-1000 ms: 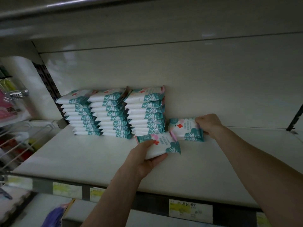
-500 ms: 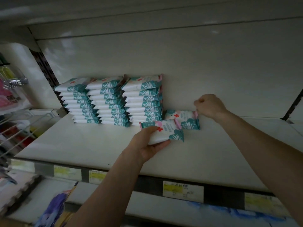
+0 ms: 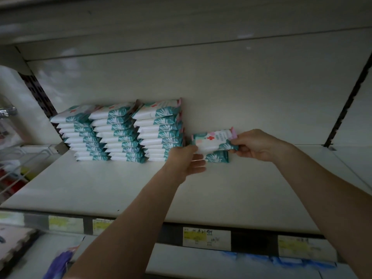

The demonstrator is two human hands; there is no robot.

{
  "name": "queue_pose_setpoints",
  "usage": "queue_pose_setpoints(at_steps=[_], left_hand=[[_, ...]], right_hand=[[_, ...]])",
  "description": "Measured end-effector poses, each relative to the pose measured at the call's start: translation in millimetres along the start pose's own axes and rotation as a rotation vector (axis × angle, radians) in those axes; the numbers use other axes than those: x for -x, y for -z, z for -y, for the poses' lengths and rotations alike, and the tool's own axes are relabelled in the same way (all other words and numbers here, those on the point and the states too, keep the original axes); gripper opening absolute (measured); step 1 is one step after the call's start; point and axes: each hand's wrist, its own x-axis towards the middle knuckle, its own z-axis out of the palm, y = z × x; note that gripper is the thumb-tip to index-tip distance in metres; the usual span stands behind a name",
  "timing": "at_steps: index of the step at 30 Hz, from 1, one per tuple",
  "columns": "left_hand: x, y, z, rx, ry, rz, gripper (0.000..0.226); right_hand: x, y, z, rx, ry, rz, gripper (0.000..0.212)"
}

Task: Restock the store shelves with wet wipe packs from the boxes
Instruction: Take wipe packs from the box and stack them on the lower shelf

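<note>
1. white flat metal shelf (image 3: pixel 100 188): a broad board. Its whole front half is bare, and open room runs right of the packs as far as the dark slotted upright post (image 3: pixel 346 109).
2. pale smooth back panel (image 3: pixel 221 87): closes the shelf at the rear.
3. three stacks of white-and-teal soft plastic wet wipe packs (image 3: pixel 118 133): side by side and touching, at the rear left against the back panel.
4. white-and-yellow paper price labels (image 3: pixel 206 237): set along the shelf's front edge.
5. left hand (image 3: pixel 185 160): just beside the right stack's lower corner, with the thumb over and the fingers under the left end of the held pack.
6. right hand (image 3: pixel 255 144): pinches the right end of the same pack.
7. held pack (image 3: pixel 213 140), white and teal with a red cross: roughly level, near the back panel, directly over the lower pack. Whether the two touch cannot be told.
8. lower pack (image 3: pixel 217 157), same kind: lies flat on the shelf, just right of the stacks.
</note>
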Motion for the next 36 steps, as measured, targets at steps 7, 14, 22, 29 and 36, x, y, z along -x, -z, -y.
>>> queue_pose_setpoints(at_steps=[7,14,22,29,36], left_hand=[[-22,5,8,-0.956,-0.455,-0.288,0.036],[-39,4,12,-1.431,-0.465,-0.278,0.038],[-41,6,10,-1.578,-0.499,-0.224,0.038],[-44,5,14,-1.689,-0.538,-0.226,0.052],[-47,2,21,-1.648,-0.572,-0.245,0.047]], right_hand=[[-14,-27,-11,-0.035,0.038,-0.086,0.014],[-23,-28,-19,0.357,0.144,-0.159,0.02],[-19,-17,-24,0.818,0.46,-0.152,0.038],[-14,-20,-39,1.123,0.535,-0.092,0.044],[-13,-27,-43,1.048,0.522,-0.135,0.035]])
